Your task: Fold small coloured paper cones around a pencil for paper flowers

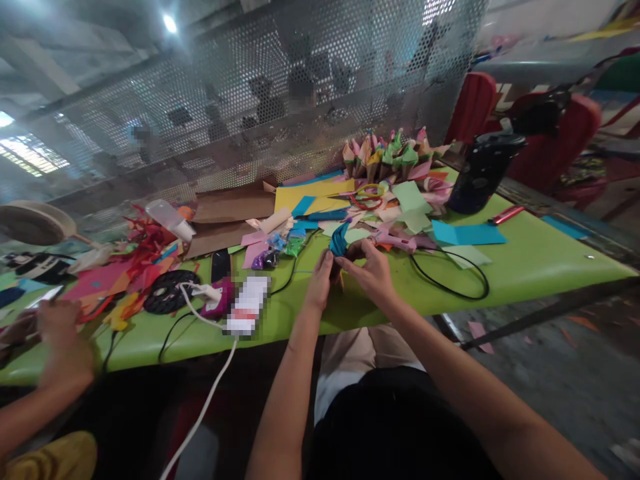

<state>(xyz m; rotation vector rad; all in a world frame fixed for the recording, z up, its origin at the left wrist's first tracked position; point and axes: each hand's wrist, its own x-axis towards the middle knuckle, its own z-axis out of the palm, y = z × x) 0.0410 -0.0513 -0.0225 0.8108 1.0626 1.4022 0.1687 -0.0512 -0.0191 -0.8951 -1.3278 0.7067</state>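
Note:
A blue folded paper piece [339, 239] with curled layers stands upright between my two hands above the near edge of the green table [295, 303]. My left hand [321, 280] is closed on its lower left side, the thumb pressed against it. From the right, my right hand [369, 268] grips its base with bent fingers. Something brownish shows just below the fingers, mostly hidden. Behind my right hand lies a pink glue gun [399, 240] with a black cord. A blue-handled tool [327, 215] rests beyond the paper piece.
Paper cones [387, 157] stand at the back, near a dark tumbler [485, 170]. Blue paper [469, 233] lies right. A phone [249, 307] with a white cable and a power strip [217, 298] sit left. Another person's hand [60, 327] is at far left. A perforated metal panel [240, 100] rises behind.

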